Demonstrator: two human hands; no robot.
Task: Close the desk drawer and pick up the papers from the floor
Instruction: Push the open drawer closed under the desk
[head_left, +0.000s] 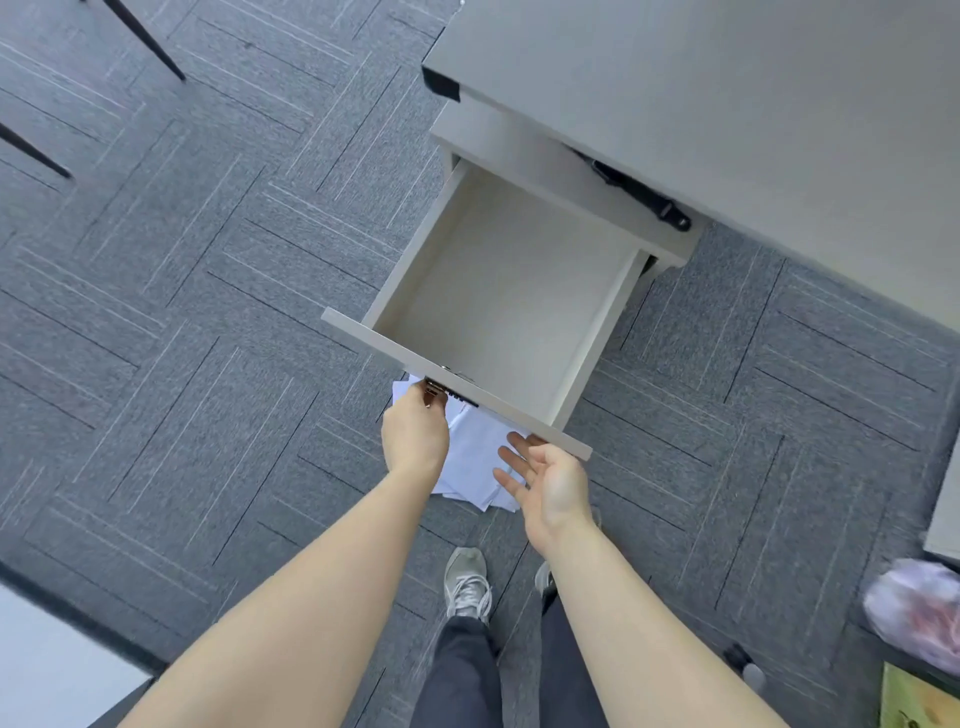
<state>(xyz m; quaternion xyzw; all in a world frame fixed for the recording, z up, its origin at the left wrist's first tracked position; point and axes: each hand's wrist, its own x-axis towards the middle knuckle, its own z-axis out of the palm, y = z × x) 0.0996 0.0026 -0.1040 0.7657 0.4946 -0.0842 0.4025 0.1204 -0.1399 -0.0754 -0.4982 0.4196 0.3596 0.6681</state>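
Observation:
The grey desk drawer (613, 312) stands pulled far out from the pedestal under the desk (727, 104), and its inside is bare. My left hand (415, 431) pinches the metal handle (435, 388) on the drawer front (363, 332). My right hand (545, 483) hovers open, palm up, just below the front's right end. White papers (467, 457) lie in a loose pile on the carpet beneath the drawer front, partly hidden by both hands.
Grey patterned carpet (208, 312) spreads all around. Dark chair legs (145, 36) stand at the upper left. My shoes (467, 582) are just behind the papers. A plastic bag (914, 608) and a green item (919, 701) sit at the lower right, a pale surface (52, 670) at the lower left.

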